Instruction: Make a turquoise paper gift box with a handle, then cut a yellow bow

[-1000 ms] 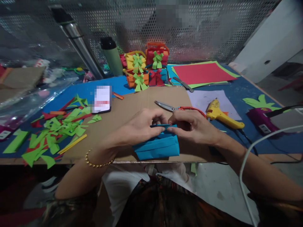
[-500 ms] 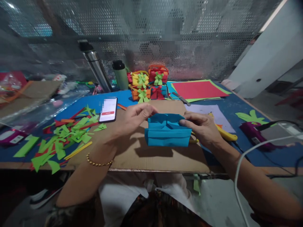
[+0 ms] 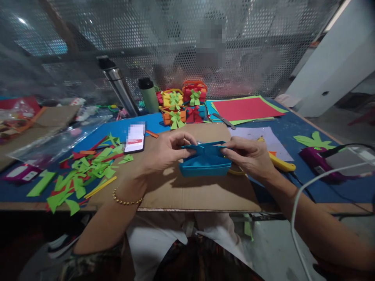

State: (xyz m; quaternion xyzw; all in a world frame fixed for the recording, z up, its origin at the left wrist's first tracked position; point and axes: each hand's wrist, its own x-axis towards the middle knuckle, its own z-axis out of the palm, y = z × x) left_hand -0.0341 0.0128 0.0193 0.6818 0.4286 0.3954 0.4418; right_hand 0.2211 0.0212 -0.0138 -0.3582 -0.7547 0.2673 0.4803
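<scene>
A folded blue paper box (image 3: 205,168) is held above the brown cardboard sheet (image 3: 193,197). My left hand (image 3: 172,150) pinches the upper left corner of the box between thumb and fingers. At the upper right corner, my right hand (image 3: 249,154) has its thumb and fingers closed on the paper. Creased flaps cross between the hands, and the open inside of the box shows below them. Part of a yellow ring-shaped thing (image 3: 236,172) shows under the right side of the box.
Green and red paper scraps (image 3: 84,168) and a phone (image 3: 135,137) lie on the left. Behind stand a steel flask (image 3: 118,86), a green bottle (image 3: 149,95) and small paper baskets (image 3: 184,103). Red sheets (image 3: 249,109), a knife (image 3: 224,121) and a yellow tool (image 3: 281,162) are rightward.
My left hand has closed on the box's left corner. The box has tilted, with its front face now foreshortened and its upper flaps drawn together.
</scene>
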